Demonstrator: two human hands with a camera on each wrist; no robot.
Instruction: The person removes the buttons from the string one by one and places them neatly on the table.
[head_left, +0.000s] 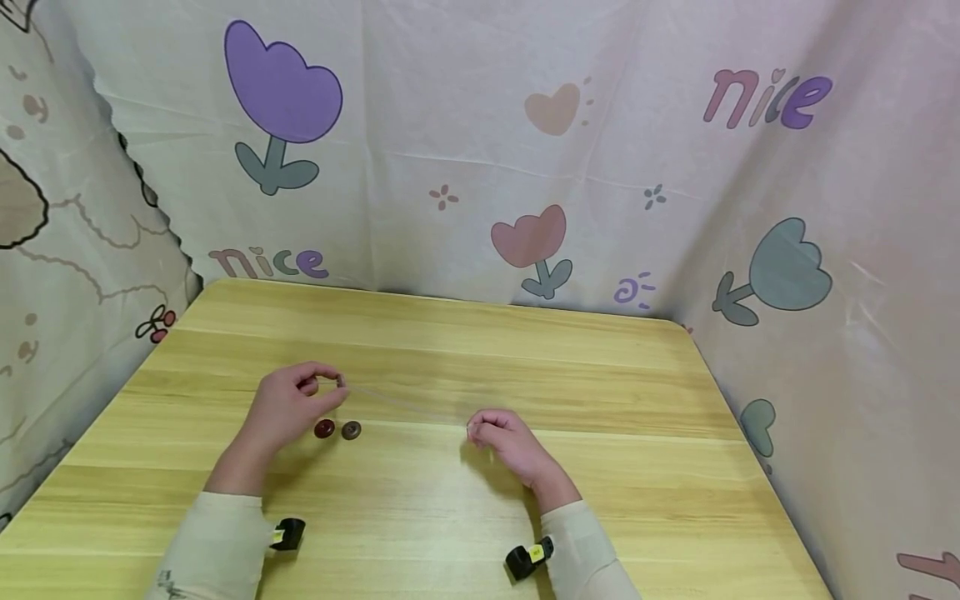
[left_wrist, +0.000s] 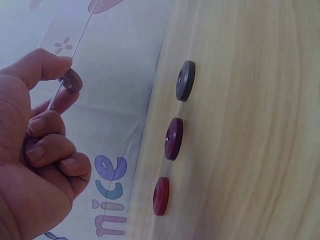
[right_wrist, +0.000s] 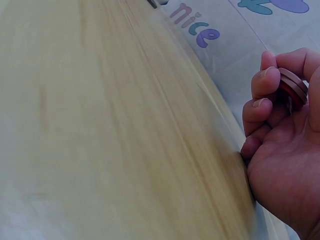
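Observation:
My left hand point(head_left: 288, 404) is raised above the table and pinches a brown button point(left_wrist: 75, 80) between thumb and forefinger. A thin white string point(left_wrist: 82, 35) passes by that button's middle and runs toward the other hand. Lower and to the right, my right hand point(head_left: 510, 442) has its fingers curled round a small stack of buttons point(right_wrist: 294, 87), brown and red, with the string point(right_wrist: 257, 37) coming out at the fingertips. Beneath the left hand, a dark grey-brown button point(left_wrist: 185, 80), a dark red button point(left_wrist: 174, 139) and a red button point(left_wrist: 161, 196) lie in a row.
The light wood-grain table point(head_left: 420, 517) reaches back to a printed cloth point(head_left: 442, 100) that hangs behind it and along both sides. Black wrist cameras sit at the left sleeve point(head_left: 217, 542) and the right sleeve point(head_left: 588, 550).

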